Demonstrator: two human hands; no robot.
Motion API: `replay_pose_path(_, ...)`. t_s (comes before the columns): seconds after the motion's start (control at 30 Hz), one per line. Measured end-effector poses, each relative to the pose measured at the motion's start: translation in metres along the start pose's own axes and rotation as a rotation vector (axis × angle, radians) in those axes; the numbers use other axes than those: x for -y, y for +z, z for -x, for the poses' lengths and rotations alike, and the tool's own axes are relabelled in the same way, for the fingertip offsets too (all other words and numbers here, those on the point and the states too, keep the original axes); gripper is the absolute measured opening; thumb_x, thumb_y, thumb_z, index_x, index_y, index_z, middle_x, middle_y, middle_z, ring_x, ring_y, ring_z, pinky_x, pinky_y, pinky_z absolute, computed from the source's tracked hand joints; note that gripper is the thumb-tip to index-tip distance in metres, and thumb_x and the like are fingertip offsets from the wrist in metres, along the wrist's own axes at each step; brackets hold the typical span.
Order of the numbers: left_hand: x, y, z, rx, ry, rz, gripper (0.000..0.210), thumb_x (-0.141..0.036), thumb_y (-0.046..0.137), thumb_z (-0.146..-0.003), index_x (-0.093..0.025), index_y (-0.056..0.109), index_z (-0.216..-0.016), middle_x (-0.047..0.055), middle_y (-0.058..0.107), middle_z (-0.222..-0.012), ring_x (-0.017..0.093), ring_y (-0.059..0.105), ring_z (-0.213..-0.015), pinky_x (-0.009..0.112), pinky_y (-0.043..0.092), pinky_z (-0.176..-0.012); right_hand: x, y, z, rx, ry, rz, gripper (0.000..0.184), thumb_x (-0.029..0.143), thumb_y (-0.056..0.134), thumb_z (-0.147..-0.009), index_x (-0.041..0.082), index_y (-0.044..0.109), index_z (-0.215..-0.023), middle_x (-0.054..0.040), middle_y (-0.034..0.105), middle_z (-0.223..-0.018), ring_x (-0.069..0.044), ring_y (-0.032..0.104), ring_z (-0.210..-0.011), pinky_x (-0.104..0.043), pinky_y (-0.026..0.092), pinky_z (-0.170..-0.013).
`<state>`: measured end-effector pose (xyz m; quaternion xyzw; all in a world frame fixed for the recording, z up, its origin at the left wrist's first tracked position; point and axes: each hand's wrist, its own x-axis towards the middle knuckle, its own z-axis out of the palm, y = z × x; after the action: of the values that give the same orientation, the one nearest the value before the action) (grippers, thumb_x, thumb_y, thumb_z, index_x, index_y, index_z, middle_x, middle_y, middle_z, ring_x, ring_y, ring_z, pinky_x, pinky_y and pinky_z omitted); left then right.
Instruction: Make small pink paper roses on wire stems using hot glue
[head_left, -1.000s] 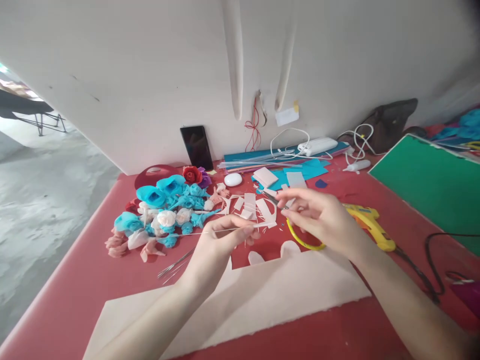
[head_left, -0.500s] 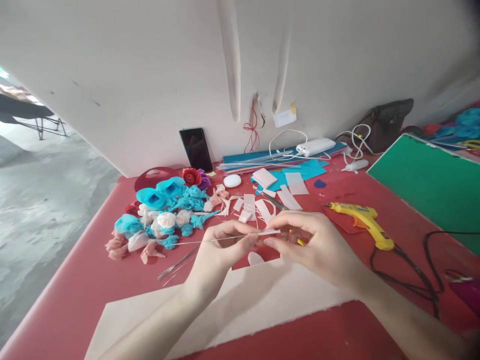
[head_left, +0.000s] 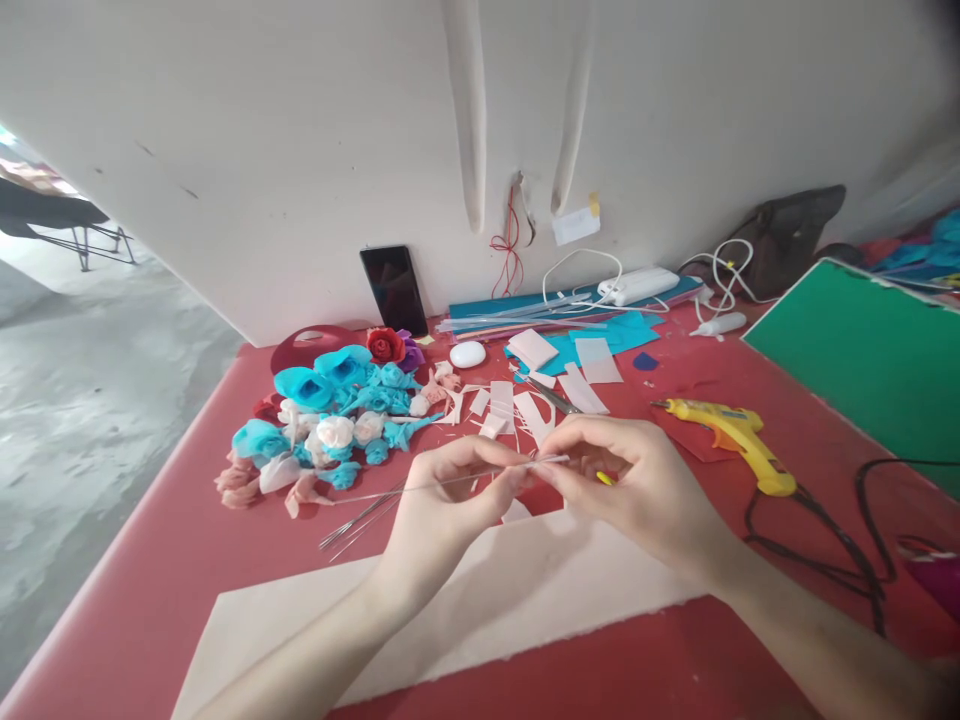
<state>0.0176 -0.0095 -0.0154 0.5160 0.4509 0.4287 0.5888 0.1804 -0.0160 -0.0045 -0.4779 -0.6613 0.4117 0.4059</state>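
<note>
My left hand (head_left: 454, 500) pinches a thin wire (head_left: 442, 483) between thumb and fingertips; its long end sticks out to the left. At the wire's right end is a narrow pale strip (head_left: 556, 459), apparently paper, pinched by my right hand (head_left: 626, 480). The fingertips of both hands nearly meet. Beneath them lies a large pale pink sheet (head_left: 465, 620) on the red table (head_left: 150, 570). Just beyond the hands are cut pale paper pieces (head_left: 501, 400) and scissors (head_left: 553, 394), partly hidden. Several loose wires (head_left: 360, 522) lie left of my left hand.
Blue, white and pink paper flowers (head_left: 330, 420) are heaped at left. A phone (head_left: 394, 290) leans on the wall. A yellow glue gun (head_left: 731, 435) with a black cord (head_left: 832, 555) lies at right, near a green board (head_left: 862, 360). A white case (head_left: 467, 354) stands behind.
My right fingertips have closed in around the strip, and more of it is now covered. The view has shifted slightly; the wire stays in my left hand.
</note>
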Motion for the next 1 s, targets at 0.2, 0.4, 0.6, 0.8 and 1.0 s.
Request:
replay_pose_path(0.2,-0.002,0.0,0.002,0.004,0.02,-0.039,0.004,-0.019,0.068,-0.071,-0.018,0.069,-0.067,0.002,0.071,-0.071,0.016,0.066,-0.07,0.023,0.051,-0.064,0.002,0.001,0.0,-0.027,0.015,-0.046,0.009,0.021,0.059,-0.075,0.016,0.059,-0.067,0.0019,0.057,-0.06,-0.007,0.052,-0.051,-0.014,0.039,-0.044)
replay_pose_path(0.4,0.0,0.0,0.0,0.005,0.029,-0.046,0.004,-0.018,0.068,-0.071,-0.018,0.069,-0.067,0.0,0.07,-0.067,0.013,0.064,-0.065,0.019,0.049,-0.056,-0.001,0.003,0.0,0.008,0.021,-0.067,0.01,0.022,0.058,-0.077,0.015,0.058,-0.069,0.002,0.057,-0.061,-0.006,0.052,-0.053,-0.014,0.04,-0.046)
replay_pose_path(0.6,0.001,0.002,0.0,-0.021,0.012,-0.013,0.008,-0.014,0.067,-0.07,-0.018,0.068,-0.063,-0.002,0.068,-0.063,0.011,0.062,-0.062,0.017,0.048,-0.059,-0.001,0.002,0.001,0.031,0.026,-0.013,0.01,0.02,0.056,-0.079,0.016,0.058,-0.07,0.0027,0.057,-0.064,-0.006,0.049,-0.053,-0.015,0.037,-0.045)
replay_pose_path(0.8,0.002,0.002,-0.005,-0.031,-0.01,-0.001,0.009,-0.011,0.068,-0.066,-0.017,0.066,-0.06,-0.003,0.063,-0.057,0.009,0.057,-0.056,0.017,0.046,-0.056,-0.003,-0.005,-0.002,0.006,0.005,0.103,0.008,0.022,0.057,-0.079,0.02,0.063,-0.074,0.0037,0.061,-0.072,-0.006,0.053,-0.059,-0.015,0.041,-0.051)
replay_pose_path(1.0,0.002,-0.002,-0.009,-0.053,0.003,-0.003,0.009,-0.014,0.066,-0.07,-0.017,0.064,-0.062,-0.003,0.064,-0.062,0.007,0.056,-0.057,0.017,0.046,-0.059,0.009,-0.041,0.004,-0.237,0.033,0.269,0.018,0.035,0.058,-0.08,0.021,0.061,-0.07,0.0023,0.057,-0.061,-0.009,0.055,-0.056,-0.017,0.044,-0.053)
